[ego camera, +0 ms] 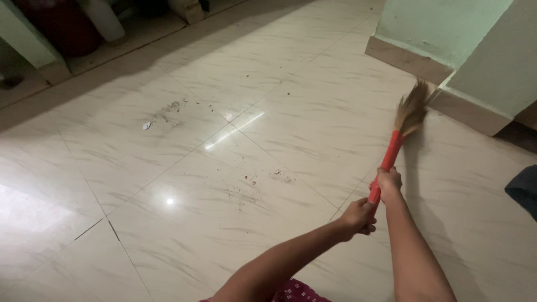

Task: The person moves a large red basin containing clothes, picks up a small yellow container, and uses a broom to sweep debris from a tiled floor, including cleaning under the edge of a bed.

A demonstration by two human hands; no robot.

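Head view: a broom [398, 134] with a red handle and a tuft of tan bristles is held out low over the pale tiled floor [168, 235]. Its bristle end reaches the base of a green wall corner [447, 33] with a brown skirting. Both hands are clamped on the handle's near end, one right behind the other: the right hand [389, 183] higher up the handle, the left hand [358, 217] at its very end, the two almost touching.

Judging by the pose, this is a sweeping stroke in progress along the wall's foot. Loose dirt lies well apart from the bristles: a scatter of dark crumbs [263, 182] near the middle of the floor and a dusty patch with a white scrap [165, 114] farther off to the left. Gathering those would call for drawing the bristles leftward across the tiles, kept flat and low so the fine grit is not flicked about.

A dark blue cloth [523, 190] shows at the right edge.
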